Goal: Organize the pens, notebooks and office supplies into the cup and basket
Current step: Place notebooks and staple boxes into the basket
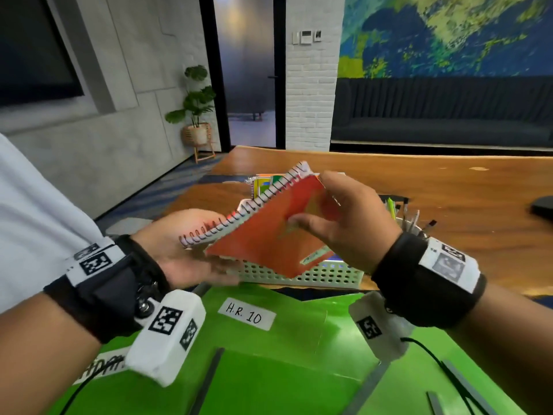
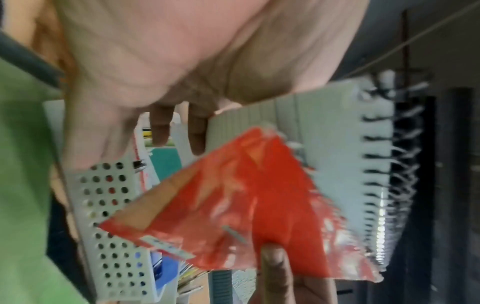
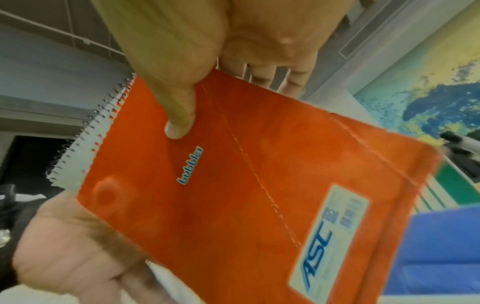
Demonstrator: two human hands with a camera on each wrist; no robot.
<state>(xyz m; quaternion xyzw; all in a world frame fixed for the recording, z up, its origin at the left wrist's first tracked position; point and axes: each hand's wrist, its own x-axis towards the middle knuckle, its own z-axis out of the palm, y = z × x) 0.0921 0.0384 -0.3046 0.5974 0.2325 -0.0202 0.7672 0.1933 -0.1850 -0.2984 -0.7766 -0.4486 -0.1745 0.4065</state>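
Note:
A red spiral notebook point(image 1: 275, 232) hangs tilted in the air over the white perforated basket point(image 1: 329, 277). My right hand point(image 1: 329, 205) pinches its far edge, thumb point(image 3: 179, 123) on the red cover point(image 3: 233, 185) and fingers behind. Palm up, my left hand point(image 1: 191, 259) supports the spiral side from below, its fingers point(image 2: 161, 123) lying straight under the pages point(image 2: 324, 127). Inside the basket stand colourful notebooks point(image 1: 263, 184), with a blue item point(image 1: 335, 259) beside them. A white cup point(image 1: 410, 226) to the right of the basket holds several pens.
Green folders point(image 1: 269, 354), one labelled "H.R. 10", cover the near part of the wooden table point(image 1: 449, 190) in front of the basket. A dark object point(image 1: 543, 206) lies at the far right edge. Wrist-camera cables trail over the folders.

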